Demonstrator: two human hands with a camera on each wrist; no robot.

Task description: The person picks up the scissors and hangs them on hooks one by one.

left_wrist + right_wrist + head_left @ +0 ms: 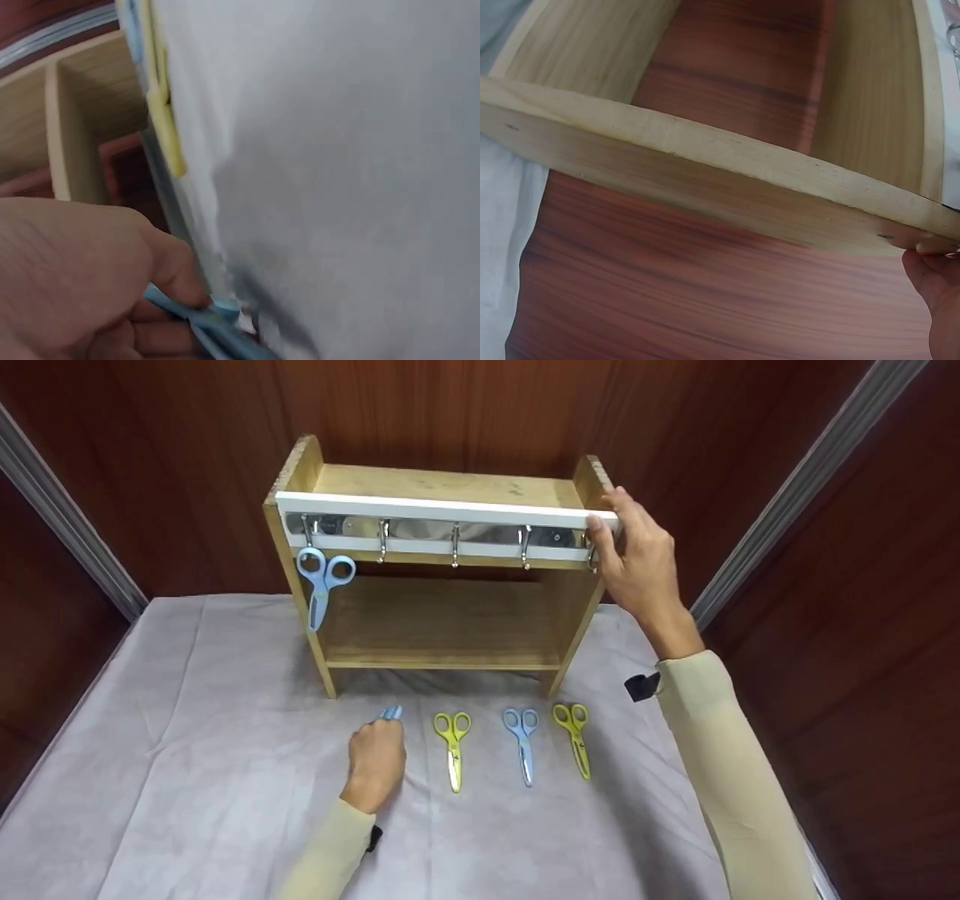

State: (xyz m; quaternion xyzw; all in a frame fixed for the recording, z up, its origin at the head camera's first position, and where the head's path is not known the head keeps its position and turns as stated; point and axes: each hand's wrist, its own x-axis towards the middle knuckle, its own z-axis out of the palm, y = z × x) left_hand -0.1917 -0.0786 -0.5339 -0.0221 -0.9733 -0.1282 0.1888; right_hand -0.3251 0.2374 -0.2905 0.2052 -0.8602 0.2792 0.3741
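Note:
My left hand [377, 757] grips a pair of blue scissors [391, 712] low over the cloth; the left wrist view shows the blue scissors [225, 334] between thumb and fingers. The right hand [643, 562] holds the right end of a white hook rail [450, 508], thumb on its front. In the right wrist view, fingers [930, 274] touch the outer face of the wooden shelf's side panel [705, 169]. Other blue scissors [319, 592] hang from the leftmost hook. On the cloth lie yellow scissors [453, 746], blue scissors [523, 742] and more yellow scissors [576, 739].
The wooden shelf [442, 666] stands at the back of the grey cloth [225, 780], its rail across the upper front. Several metal hooks [455, 544] carry nothing. Brown wooden panels [450, 412] enclose the back and sides.

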